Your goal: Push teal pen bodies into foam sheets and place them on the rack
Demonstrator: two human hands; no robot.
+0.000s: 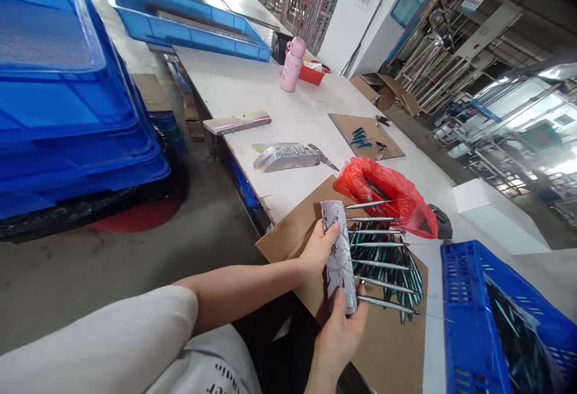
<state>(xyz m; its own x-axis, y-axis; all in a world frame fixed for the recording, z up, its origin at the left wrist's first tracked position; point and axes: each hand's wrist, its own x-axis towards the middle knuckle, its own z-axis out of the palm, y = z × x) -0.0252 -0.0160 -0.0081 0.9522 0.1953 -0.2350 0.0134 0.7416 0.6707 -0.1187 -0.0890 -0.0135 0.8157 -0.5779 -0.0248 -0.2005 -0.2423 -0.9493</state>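
Observation:
Between both hands is a long block wrapped in wrinkled silver tape (339,258). My left hand (315,251) grips its upper part, thumb on the face. At the lower end my right hand (340,337) is closed on it, thumb on the near face and fingers behind. From the block's right side stick out several slender silver spindle-shaped rods (383,264), spaced in a row, with thin wire-like tips. Beneath them a pile of dark teal slender pieces (408,283) lies on a brown cardboard sheet (392,346); the rods partly cover it.
A red plastic bag (383,186) lies beyond the block. Blue crate (469,310) stands at right with teal pieces inside. On the white table (225,81) are another silver block (288,158), pink bottle (293,64) and smaller board (387,144). Blue bins (67,105) are stacked left.

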